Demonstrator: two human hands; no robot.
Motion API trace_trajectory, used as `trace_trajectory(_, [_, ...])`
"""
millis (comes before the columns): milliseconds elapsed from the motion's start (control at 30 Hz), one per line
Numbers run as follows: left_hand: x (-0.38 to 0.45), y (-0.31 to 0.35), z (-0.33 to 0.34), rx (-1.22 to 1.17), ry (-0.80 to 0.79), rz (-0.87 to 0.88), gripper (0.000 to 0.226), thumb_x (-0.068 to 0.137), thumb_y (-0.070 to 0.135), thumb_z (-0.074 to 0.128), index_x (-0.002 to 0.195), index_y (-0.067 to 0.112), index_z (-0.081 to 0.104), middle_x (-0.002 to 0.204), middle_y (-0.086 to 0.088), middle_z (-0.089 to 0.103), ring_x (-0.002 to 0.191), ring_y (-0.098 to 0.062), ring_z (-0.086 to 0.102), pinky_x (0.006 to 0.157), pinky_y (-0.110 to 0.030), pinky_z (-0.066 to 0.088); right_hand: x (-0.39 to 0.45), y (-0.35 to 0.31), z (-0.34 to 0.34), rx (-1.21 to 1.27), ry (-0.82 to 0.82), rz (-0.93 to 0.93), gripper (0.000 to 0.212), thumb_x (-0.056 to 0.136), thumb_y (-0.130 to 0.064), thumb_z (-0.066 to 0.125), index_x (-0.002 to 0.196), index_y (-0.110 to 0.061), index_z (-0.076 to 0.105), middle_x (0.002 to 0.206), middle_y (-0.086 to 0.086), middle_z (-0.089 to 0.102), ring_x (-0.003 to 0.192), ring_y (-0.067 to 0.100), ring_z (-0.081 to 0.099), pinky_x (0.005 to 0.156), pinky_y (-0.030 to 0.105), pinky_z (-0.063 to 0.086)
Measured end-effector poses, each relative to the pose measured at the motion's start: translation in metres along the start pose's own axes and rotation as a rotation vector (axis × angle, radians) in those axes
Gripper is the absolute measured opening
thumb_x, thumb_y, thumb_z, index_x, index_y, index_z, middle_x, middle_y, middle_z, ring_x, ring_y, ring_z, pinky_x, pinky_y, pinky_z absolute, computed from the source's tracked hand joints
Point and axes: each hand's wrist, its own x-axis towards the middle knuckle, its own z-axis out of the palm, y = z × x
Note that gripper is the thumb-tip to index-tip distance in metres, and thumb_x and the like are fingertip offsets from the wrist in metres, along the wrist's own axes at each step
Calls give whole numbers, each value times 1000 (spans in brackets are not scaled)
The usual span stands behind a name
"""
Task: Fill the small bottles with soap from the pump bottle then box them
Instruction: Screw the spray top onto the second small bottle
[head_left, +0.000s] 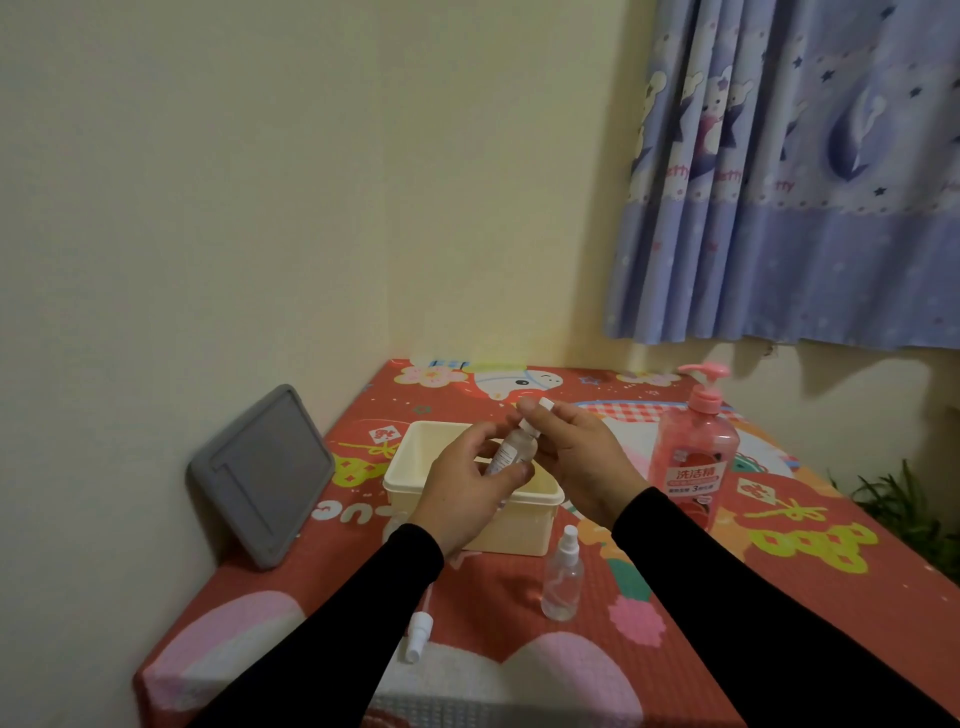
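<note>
My left hand (467, 491) grips a small clear bottle (511, 449), tilted, above the cream box (540, 519). At its top sits the white spray cap (540, 408), pinched by the fingers of my right hand (576, 457). A second small clear bottle (562, 577) with its white cap on stands upright on the table in front of the box. A loose white spray head (418, 636) with its tube lies flat near the table's front left. The pink pump bottle (696, 457) of soap stands to the right of the box.
The table carries a red cartoon-print cover (779, 582). A grey lid (262, 475) leans against the wall at the left. Another clear bottle (392, 525) shows partly behind my left wrist. A plant (909, 504) and a blue curtain (789, 208) are at the right.
</note>
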Motion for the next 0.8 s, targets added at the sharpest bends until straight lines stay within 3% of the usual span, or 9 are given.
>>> trace_trajectory(100, [1,2,-3,-6,9,-10,28,83,24,72,107,33,62,104,-2,63,89,-24,67,71,-40,57,1,-1,-3,47,-34,16,24,96,-8,50,115,0,61,108,14,69,97,22,65,93,33,50])
trace_trajectory(200, [2,3,-3,6,21,-15,29,82,24,72,108,33,62,105,-1,63,90,-23,67,70,-37,56,1,2,-6,-62,-40,-41,18,93,-8,58,107,1,63,99,14,67,94,25,63,98,37,49])
trace_trajectory(267, [3,2,-2,48,34,-4,30,81,26,73,107,34,61,104,2,63,90,-21,66,76,-40,56,0,3,-6,-111,20,-46,16,85,-16,70,91,-4,61,84,12,62,86,26,60,95,40,49])
trace_trajectory(367, [2,0,1,87,20,11,33,80,27,74,109,34,60,104,5,64,90,-19,66,81,-42,57,0,5,-5,-208,146,-48,41,67,-36,85,74,-16,50,69,1,52,75,22,52,81,40,48])
trace_trajectory(433, [1,0,2,83,5,14,32,80,27,73,109,35,60,104,4,65,90,-19,67,81,-44,57,0,5,-5,-287,181,-57,55,54,-52,87,73,-19,47,72,2,49,75,21,52,79,44,50])
trace_trajectory(500, [1,2,2,63,0,8,28,81,28,73,105,37,61,104,3,65,89,-21,67,78,-44,58,0,4,-6,-293,135,-48,57,57,-56,84,78,-17,48,79,6,50,79,22,55,88,47,52])
trace_trajectory(633, [2,5,-3,33,17,-6,25,82,25,73,100,37,62,103,0,65,90,-23,67,69,-38,56,0,-2,-6,-93,-32,-26,11,93,-19,59,96,-9,62,94,7,60,89,17,59,84,27,51])
trace_trajectory(700, [2,6,-5,24,18,-13,25,82,24,72,103,33,63,103,-1,64,90,-24,67,69,-37,56,1,-3,-8,-73,-81,-56,15,93,-3,52,102,-4,64,95,12,61,90,20,59,87,31,50])
trace_trajectory(800, [1,6,-6,28,16,-21,25,82,24,72,105,31,63,103,-1,64,90,-23,67,69,-36,56,2,-1,-9,-150,-27,-99,13,90,-2,60,102,0,65,91,11,68,88,22,64,92,35,52])
